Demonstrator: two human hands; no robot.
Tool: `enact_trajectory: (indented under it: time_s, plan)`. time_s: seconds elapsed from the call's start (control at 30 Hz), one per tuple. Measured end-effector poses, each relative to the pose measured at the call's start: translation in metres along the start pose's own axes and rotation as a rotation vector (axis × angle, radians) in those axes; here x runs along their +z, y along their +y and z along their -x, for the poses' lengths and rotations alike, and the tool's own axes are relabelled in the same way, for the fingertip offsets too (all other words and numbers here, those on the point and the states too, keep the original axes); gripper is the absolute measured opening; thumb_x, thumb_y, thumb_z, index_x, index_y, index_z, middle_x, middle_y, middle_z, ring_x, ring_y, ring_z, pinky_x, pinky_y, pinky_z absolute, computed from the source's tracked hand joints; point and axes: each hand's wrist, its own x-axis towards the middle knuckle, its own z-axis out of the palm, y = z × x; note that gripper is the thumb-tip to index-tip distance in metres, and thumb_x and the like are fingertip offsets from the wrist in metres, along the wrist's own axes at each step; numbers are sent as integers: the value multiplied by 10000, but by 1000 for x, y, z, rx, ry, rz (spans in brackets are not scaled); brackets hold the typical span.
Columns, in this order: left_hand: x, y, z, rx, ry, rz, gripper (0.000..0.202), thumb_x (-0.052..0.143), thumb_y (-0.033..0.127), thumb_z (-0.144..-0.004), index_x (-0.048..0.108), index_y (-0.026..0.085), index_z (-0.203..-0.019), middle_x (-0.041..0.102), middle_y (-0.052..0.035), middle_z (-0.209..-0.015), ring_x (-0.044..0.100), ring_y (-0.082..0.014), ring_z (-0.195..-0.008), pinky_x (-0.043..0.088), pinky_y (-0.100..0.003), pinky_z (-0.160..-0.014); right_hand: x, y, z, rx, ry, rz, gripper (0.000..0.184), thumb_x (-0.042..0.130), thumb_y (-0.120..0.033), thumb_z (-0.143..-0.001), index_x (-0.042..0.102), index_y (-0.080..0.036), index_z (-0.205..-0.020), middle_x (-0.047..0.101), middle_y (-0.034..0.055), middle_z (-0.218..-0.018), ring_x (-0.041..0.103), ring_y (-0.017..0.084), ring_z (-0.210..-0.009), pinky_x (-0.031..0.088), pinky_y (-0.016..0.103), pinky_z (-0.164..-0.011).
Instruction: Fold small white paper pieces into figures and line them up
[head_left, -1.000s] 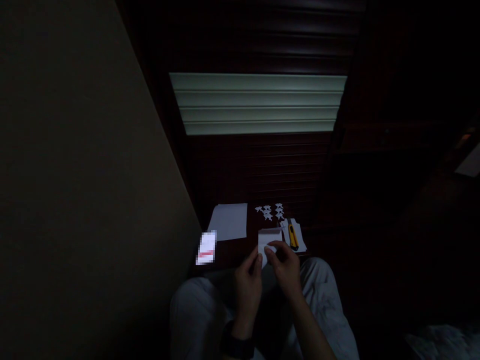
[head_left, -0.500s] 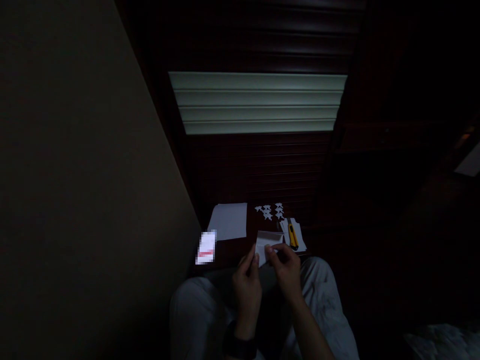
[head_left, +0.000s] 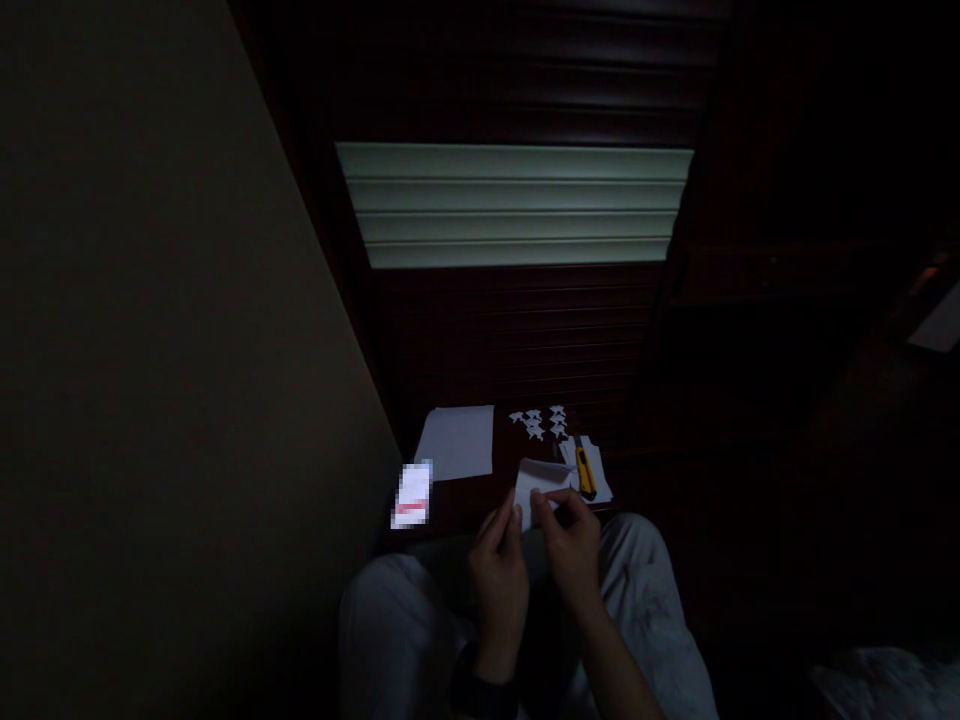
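Observation:
Both hands hold one small piece of white paper [head_left: 541,482] just above the near edge of a dark table [head_left: 504,470]. My left hand [head_left: 499,575] pinches its lower left corner. My right hand [head_left: 571,545] pinches the paper's right part, where a fold shows. A dark watch or band sits on my left wrist. Just behind the folded paper lies a yellow utility knife [head_left: 585,472] on a white sheet.
A larger white sheet [head_left: 457,442] lies at the table's left, a blurred-out card [head_left: 412,495] nearer to me. Several small folded paper figures [head_left: 541,421] sit at the back. My knees in light trousers [head_left: 397,620] are below. A beige wall stands at left, a slatted dark panel behind.
The paper has been turned and creased between the fingers; its top edge now tilts. My hands stayed in almost the same place.

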Motion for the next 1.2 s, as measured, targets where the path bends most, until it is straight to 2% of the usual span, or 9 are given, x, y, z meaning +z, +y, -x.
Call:
enact_trajectory:
  time_s: [0.33,0.73,1.2]
  plan:
    - [-1,2,1,-28,52,40,316,554,335,-825,657,174,-1078,649,-103,-1122,588,-244,-1048,459,-352,-906,0,-6,2,-24,0,22,235,593,-385,-788,615,-163,-715,545,-13,-594,460,129,-553,382,234,-540]
    - [0,1,4,-83,41,62,341,546,337,-834,624,203,-1138,621,-86,-1184,562,-235,-1097,440,-346,-939,-1,-9,2,-18,-10,40,231,594,-379,-783,621,-164,-704,547,-18,-584,458,126,-549,380,228,-529]
    - [1,5,3,-74,28,74,343,556,358,-822,633,211,-1123,610,-87,-1201,544,-244,-1122,413,-368,-964,-3,-10,-2,-30,-30,42,228,588,-380,-784,643,-164,-735,593,3,-620,485,135,-559,392,239,-533]
